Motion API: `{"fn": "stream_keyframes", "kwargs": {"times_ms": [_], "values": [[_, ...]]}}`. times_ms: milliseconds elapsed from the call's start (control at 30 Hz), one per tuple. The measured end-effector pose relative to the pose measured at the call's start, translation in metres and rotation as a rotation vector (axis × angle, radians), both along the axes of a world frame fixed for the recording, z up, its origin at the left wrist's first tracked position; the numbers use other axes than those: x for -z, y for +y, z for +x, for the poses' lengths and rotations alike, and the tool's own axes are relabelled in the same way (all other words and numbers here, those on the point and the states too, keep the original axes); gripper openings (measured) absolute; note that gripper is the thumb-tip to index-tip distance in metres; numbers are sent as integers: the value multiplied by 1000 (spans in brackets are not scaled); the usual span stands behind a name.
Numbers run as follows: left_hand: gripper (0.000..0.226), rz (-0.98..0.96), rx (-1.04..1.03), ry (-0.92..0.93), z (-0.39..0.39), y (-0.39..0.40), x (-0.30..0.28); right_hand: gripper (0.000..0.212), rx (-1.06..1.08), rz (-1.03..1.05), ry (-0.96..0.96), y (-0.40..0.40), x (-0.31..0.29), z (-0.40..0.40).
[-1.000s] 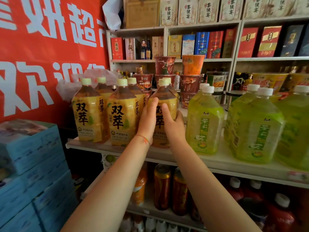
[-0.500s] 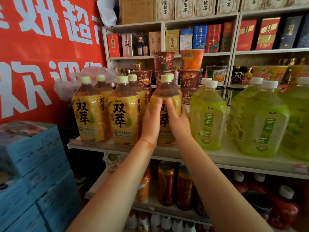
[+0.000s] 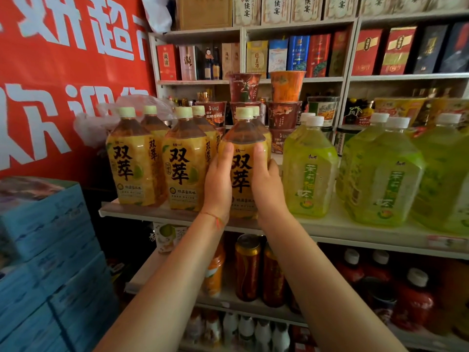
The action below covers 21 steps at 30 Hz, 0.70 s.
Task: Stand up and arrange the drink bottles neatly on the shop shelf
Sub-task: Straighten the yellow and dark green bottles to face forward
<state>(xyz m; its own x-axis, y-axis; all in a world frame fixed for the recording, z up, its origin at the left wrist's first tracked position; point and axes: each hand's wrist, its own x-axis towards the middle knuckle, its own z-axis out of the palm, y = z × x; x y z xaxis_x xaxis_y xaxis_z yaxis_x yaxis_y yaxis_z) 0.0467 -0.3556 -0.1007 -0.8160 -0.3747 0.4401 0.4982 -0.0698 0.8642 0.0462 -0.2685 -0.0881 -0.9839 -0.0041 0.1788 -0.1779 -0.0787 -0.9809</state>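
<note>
A yellow-labelled tea bottle [image 3: 242,153] with a pale green cap stands upright on the white shelf [image 3: 330,228], its label facing me. My left hand [image 3: 218,181] grips its left side and my right hand [image 3: 266,185] grips its right side. Two more rows of the same yellow bottles [image 3: 186,163] stand to its left. Green tea bottles [image 3: 308,168] with white caps stand to its right, close to my right hand.
Stacked instant-noodle cups [image 3: 286,102] sit behind the bottles. Boxed liquor [image 3: 299,55] fills the upper shelves. Cans [image 3: 247,265] and red bottles [image 3: 416,298] stand on the lower shelf. Blue cartons [image 3: 45,250] are stacked at the left under a red banner [image 3: 63,72].
Both hands have turned the held yellow bottle so its label faces forward, and shifted it slightly right toward the green bottles. The camera has moved a little closer.
</note>
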Motion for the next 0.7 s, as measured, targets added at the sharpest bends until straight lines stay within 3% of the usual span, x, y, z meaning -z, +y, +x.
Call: {"fn": "stream_keyframes", "kwargs": {"times_ms": [100,200,267,367,433,567,700], "values": [[48,-10,-17,-11,-1,1,-3,84,-10,-6,5,-1,0,3],[47,-95,-86,-33,1,5,-3,102,33,-6,-22,-2,0,2],[46,-221,-196,-25,16,11,3,94,42,-41,-47,1,1,-5],[46,-471,-518,402,46,-3,12,65,14,-115,-156,3,-1,-10],[46,-495,-773,510,40,-42,13,59,-5,-136,-207,4,0,-14],[74,-241,-889,30,24,-120,13,64,-18,-173,-223,-4,-2,-9],[77,-288,-887,-39,17,-141,22,56,-32,-195,-222,-17,0,-9]]}}
